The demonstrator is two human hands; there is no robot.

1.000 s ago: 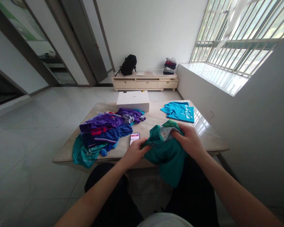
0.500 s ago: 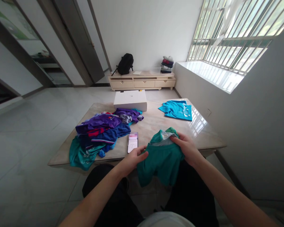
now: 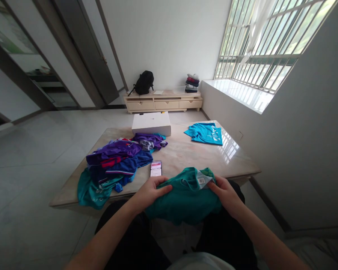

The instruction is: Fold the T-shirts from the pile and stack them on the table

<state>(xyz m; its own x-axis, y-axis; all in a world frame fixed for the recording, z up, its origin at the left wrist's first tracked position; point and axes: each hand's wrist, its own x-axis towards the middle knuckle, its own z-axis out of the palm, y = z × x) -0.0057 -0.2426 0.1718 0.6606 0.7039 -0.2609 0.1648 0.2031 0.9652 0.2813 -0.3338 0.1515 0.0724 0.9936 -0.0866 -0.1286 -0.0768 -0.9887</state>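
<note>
Head view: green shirt (image 3: 183,204), label (image 3: 201,181) illegible

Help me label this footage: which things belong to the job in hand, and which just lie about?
Job in hand:
teal garment, held by left hand and right hand
likely clothes pile, folded blue shirt

Lying about, seemingly:
phone
white box
backpack

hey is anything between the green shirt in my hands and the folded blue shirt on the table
Nothing visible stands between the green shirt and the folded blue shirt. The phone lies off to the left, by your left hand.
</note>
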